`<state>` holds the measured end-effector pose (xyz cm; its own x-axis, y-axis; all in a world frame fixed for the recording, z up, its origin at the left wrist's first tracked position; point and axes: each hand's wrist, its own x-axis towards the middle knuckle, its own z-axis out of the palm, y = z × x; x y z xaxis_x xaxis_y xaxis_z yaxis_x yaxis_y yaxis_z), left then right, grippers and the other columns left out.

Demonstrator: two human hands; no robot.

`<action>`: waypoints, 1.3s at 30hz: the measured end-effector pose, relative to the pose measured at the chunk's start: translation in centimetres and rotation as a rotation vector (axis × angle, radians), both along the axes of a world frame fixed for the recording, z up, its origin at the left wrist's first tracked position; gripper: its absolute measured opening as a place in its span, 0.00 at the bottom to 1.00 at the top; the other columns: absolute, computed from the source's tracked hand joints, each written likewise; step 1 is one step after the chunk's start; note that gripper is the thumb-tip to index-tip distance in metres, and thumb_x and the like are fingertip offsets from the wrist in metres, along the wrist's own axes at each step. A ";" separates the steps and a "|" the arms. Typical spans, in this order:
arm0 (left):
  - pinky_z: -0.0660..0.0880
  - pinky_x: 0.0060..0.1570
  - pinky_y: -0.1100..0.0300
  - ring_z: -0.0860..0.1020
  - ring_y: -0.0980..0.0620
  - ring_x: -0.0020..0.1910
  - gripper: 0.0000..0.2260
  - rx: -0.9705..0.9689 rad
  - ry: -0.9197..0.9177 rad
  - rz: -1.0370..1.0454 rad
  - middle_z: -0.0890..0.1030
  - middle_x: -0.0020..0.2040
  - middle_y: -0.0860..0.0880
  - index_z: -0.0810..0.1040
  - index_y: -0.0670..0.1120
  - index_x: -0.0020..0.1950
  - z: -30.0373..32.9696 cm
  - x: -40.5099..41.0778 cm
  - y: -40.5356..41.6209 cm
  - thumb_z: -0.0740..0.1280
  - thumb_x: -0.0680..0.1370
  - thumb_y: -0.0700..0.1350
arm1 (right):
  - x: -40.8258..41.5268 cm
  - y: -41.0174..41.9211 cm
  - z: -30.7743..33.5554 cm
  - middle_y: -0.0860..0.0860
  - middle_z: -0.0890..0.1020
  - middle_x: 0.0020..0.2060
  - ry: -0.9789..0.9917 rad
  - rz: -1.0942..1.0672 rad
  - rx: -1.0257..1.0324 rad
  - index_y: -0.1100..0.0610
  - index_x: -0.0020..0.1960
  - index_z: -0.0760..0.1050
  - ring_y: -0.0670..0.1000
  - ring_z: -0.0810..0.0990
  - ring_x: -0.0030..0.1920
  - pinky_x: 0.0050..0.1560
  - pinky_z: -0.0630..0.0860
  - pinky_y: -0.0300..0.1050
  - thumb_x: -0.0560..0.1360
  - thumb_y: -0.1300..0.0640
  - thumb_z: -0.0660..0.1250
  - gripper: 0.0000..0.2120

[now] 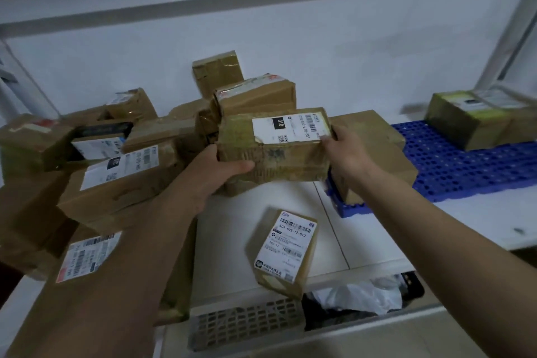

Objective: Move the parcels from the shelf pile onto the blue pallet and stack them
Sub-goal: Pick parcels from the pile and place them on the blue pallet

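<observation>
Leftmost, a pile (96, 154) of brown cardboard parcels covers the white shelf (261, 229), heaped several deep against the back wall, many of them with white shipping labels facing up. One long box (122, 180) with a label on top lies tilted at the pile's front, and a larger box (87, 267) with a barcode label sits nearest the camera at the shelf's left edge, partly under the left forearm.

Next, the left hand (215, 167) grips the lower left corner of a taped parcel (274, 145), thumb lying along its front face and the fingers hidden behind. This parcel is held up clear of the shelf, between the pile and the pallet, its white label marked 010 facing up. The right hand (345, 151) clamps the parcel's right end, fingers curled over the top edge beside the label.

Below the held parcel, a small parcel (283, 253) with a barcode label lies alone near the shelf's front edge, turned at an angle. Under the shelf front, a pale slotted crate (244, 325) and a crumpled white plastic bag (354, 296) show on a lower level.

Further right, a plain brown box (374, 151) stands on the near left end of the blue pallet (453, 171), just behind the right hand. The pallet's perforated top stretches to the right, and at its far end sits a greenish taped box (476, 119) with labels on top, well apart from the brown one.
</observation>
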<state>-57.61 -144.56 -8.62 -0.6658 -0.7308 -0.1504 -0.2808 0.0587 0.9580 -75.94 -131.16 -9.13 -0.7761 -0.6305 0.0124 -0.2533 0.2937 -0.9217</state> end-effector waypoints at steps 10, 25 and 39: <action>0.73 0.57 0.57 0.79 0.53 0.56 0.19 -0.159 0.078 -0.195 0.82 0.57 0.52 0.76 0.49 0.64 3.6 -5.5 5.7 0.72 0.74 0.43 | -4.8 7.1 2.7 0.49 0.76 0.57 0.057 -0.180 -0.163 0.57 0.68 0.69 0.48 0.74 0.52 0.41 0.72 0.36 0.81 0.60 0.54 0.17; 0.77 0.57 0.49 0.81 0.47 0.53 0.18 -0.104 -0.033 -0.384 0.82 0.54 0.46 0.75 0.43 0.60 -0.7 -23.4 22.2 0.70 0.71 0.36 | -19.6 27.2 2.1 0.50 0.79 0.55 -0.071 -0.433 -0.141 0.56 0.66 0.71 0.52 0.77 0.55 0.56 0.76 0.48 0.77 0.64 0.57 0.18; 0.71 0.41 0.61 0.77 0.54 0.40 0.22 -0.081 -0.115 -0.468 0.79 0.45 0.47 0.74 0.42 0.51 -6.7 -36.7 31.6 0.71 0.62 0.52 | -31.3 37.4 -2.3 0.51 0.78 0.52 -0.276 -0.466 -0.136 0.56 0.66 0.71 0.51 0.76 0.51 0.51 0.73 0.44 0.78 0.64 0.59 0.17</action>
